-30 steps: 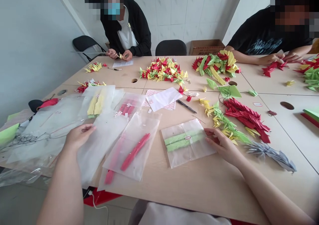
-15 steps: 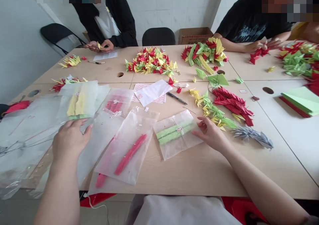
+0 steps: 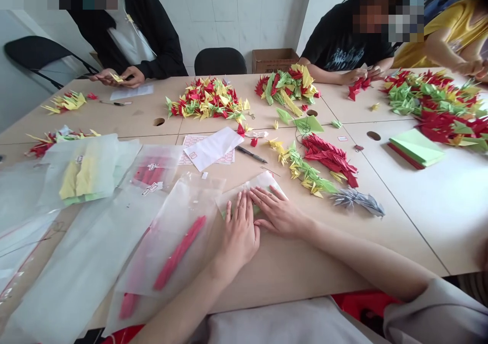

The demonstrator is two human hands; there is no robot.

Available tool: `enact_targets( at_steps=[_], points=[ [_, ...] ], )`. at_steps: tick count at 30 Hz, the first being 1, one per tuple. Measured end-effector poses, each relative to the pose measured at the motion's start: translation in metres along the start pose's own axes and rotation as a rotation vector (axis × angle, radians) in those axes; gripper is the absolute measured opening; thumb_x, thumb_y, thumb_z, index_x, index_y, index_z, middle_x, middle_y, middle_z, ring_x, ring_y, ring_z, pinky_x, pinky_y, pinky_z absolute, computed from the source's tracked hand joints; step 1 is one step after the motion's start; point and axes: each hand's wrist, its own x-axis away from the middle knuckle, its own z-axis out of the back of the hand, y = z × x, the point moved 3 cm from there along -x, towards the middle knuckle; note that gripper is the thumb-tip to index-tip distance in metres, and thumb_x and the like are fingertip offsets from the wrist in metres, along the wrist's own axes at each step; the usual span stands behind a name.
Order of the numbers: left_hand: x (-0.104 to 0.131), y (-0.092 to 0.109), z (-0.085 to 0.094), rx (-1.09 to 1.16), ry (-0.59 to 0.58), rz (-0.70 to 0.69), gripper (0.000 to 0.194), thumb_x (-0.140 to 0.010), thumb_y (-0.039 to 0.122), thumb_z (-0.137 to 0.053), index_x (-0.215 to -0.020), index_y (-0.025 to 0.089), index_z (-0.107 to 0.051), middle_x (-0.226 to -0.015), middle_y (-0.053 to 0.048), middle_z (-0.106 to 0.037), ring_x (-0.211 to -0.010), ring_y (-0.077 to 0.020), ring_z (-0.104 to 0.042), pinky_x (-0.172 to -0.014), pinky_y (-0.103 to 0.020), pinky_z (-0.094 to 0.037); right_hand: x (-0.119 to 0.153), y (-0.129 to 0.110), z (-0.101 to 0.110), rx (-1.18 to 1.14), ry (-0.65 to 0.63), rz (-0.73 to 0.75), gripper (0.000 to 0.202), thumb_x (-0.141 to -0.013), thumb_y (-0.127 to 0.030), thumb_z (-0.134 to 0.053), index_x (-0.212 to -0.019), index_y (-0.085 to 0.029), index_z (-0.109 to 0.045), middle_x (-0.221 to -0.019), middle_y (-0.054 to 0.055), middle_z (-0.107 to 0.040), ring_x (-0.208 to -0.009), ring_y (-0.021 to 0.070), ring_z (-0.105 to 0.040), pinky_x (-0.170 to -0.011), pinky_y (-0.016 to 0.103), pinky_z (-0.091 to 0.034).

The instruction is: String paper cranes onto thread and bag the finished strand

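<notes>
The left hand (image 3: 240, 232) and right hand (image 3: 280, 214) lie flat, close together, fingers extended, on the bag (image 3: 274, 180) on the surface (image 3: 328, 257).

Translucent packet (image 3: 262, 179); green inside; flat on table (image 3: 270, 270)

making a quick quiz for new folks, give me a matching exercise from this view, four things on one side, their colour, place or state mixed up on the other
1. left hand
2. pen
3. paper stack
4. box

A. green on top, red underneath
B. brown, beyond the table's far edge
C. on a bag, next to the right hand
D. black, near a white sheet

Pairs: 1-C, 2-D, 3-A, 4-B
</notes>
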Motion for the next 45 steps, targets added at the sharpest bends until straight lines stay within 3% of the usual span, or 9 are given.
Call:
enact_targets(
  at_steps=[10,14,18,21,25,32,38,41,45],
  points=[
    [0.003,-0.007,-0.013,0.009,0.052,0.014,0.068,-0.091,0.028,-0.042,-0.151,0.001,-0.028,-0.159,-0.022,-0.025,-0.148,-0.0329,-0.023,-0.119,-0.049,-0.023,0.003,0.006,-0.014,-0.081,0.004,-0.031,0.079,-0.098,-0.061,-0.034,-0.157,-0.011,-0.015,-0.16,0.013,-0.024,-0.15,0.0248,-0.021,-0.124,0.049,-0.012],
    [-0.001,-0.01,0.002,-0.009,0.031,0.051,0.06,-0.095,0.031,-0.038,-0.147,0.001,-0.037,-0.155,-0.023,-0.032,-0.144,-0.034,-0.033,-0.11,-0.048,-0.035,0.001,0.006,-0.009,-0.142,-0.005,-0.043,0.08,-0.097,-0.061,-0.036,-0.156,-0.012,-0.017,-0.159,0.014,-0.027,-0.15,0.0255,-0.021,-0.124,0.051,-0.012],
    [-0.032,-0.032,0.034,0.089,-0.081,0.125,0.042,-0.098,0.031,-0.035,-0.127,0.014,-0.061,-0.132,-0.014,-0.063,-0.118,-0.0292,-0.059,-0.096,-0.044,-0.045,0.003,0.013,0.008,-0.241,0.041,-0.034,0.073,-0.099,-0.055,-0.038,-0.156,-0.015,-0.017,-0.16,0.015,-0.026,-0.151,0.0256,-0.018,-0.123,0.053,-0.014],
    [-0.074,-0.055,0.046,0.183,-0.133,0.212,0.04,-0.093,0.042,-0.047,-0.121,0.017,-0.062,-0.12,-0.013,-0.069,-0.116,-0.0302,-0.059,-0.094,-0.043,-0.043,0.008,0.025,0.027,-0.285,0.214,-0.135,0.059,-0.1,-0.046,-0.039,-0.152,-0.021,-0.027,-0.159,0.014,-0.03,-0.148,0.0267,-0.026,-0.121,0.053,-0.022],
    [-0.116,-0.073,0.028,0.341,-0.542,0.309,0.038,-0.078,0.051,-0.062,-0.095,0.017,-0.069,-0.094,-0.01,-0.073,-0.091,-0.0302,-0.066,-0.076,-0.037,-0.045,0.017,0.039,0.048,-0.365,0.35,-0.268,0.045,-0.099,-0.039,-0.045,-0.142,-0.025,-0.042,-0.15,0.012,-0.043,-0.137,0.0263,-0.043,-0.111,0.048,-0.04],
    [-0.11,-0.07,0.039,0.858,-0.629,0.088,0.032,-0.08,0.05,-0.063,-0.085,0.018,-0.061,-0.081,-0.002,-0.068,-0.071,-0.0176,-0.061,-0.059,-0.026,-0.039,0.027,0.064,0.054,-0.784,0.436,-0.472,0.034,-0.094,-0.044,-0.055,-0.123,-0.026,-0.059,-0.134,0.008,-0.059,-0.129,0.0253,-0.052,-0.109,0.044,-0.041],
    [-0.095,-0.079,0.064,1.333,-0.663,0.072,0.03,-0.084,0.043,-0.067,-0.101,0.018,-0.06,-0.105,-0.004,-0.068,-0.096,-0.0176,-0.063,-0.081,-0.027,-0.046,0.023,0.058,0.012,-1.683,0.178,-0.672,0.057,-0.088,-0.069,-0.048,-0.115,-0.022,-0.066,-0.114,0.009,-0.071,-0.101,0.0261,-0.068,-0.084,0.037,-0.055],
    [-0.094,-0.084,0.064,1.383,-0.683,0.139,0.03,-0.084,0.04,-0.069,-0.102,0.018,-0.059,-0.105,-0.004,-0.069,-0.097,-0.0187,-0.065,-0.082,-0.028,-0.046,0.025,0.048,0.002,-1.723,0.087,-0.762,0.058,-0.079,-0.068,-0.063,-0.11,-0.02,-0.07,-0.104,0.01,-0.074,-0.091,0.0263,-0.07,-0.075,0.034,-0.055],
    [-0.09,-0.087,0.057,1.382,-0.729,0.192,0.034,-0.082,0.04,-0.071,-0.104,0.017,-0.06,-0.105,-0.007,-0.07,-0.095,-0.0208,-0.067,-0.078,-0.029,-0.049,0.023,0.04,0.006,-1.642,-0.04,-0.632,0.048,-0.073,-0.049,-0.078,-0.107,-0.016,-0.072,-0.104,0.009,-0.074,-0.096,0.0277,-0.069,-0.085,0.036,-0.053]
  ],
)
